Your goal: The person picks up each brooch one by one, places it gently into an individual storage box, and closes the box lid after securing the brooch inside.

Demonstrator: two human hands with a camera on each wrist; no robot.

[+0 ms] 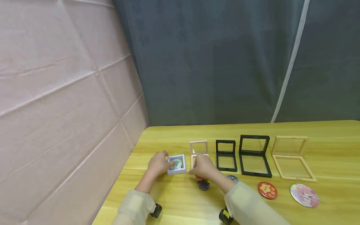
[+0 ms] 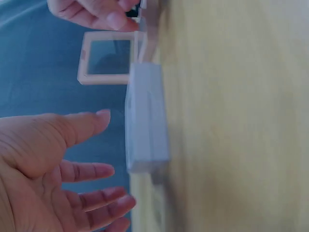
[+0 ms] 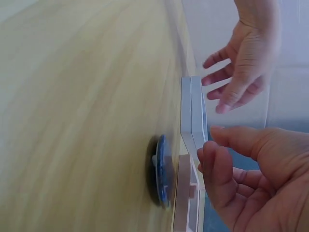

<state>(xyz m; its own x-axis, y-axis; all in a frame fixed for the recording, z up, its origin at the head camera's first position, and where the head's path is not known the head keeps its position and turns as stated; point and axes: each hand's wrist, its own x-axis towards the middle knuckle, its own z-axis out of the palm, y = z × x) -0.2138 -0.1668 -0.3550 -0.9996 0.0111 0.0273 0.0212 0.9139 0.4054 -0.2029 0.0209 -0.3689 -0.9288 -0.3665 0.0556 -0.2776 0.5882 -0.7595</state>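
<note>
A closed lavender-white display frame lies flat on the table with a round green badge inside. Beside it, on its left, is my left hand; in the left wrist view its fingers are spread and apart from the frame's side. My right hand hovers over the lower half of an opened pale pink frame, partly hiding it. Its fingers bend loosely with nothing between them in the right wrist view. Just below that hand lies a dark round badge, tilted on the table.
To the right stand opened frames: a small black one, a larger black one and a light wooden one. Before them lie a blue badge partly behind the right arm, a red star badge and a pink badge.
</note>
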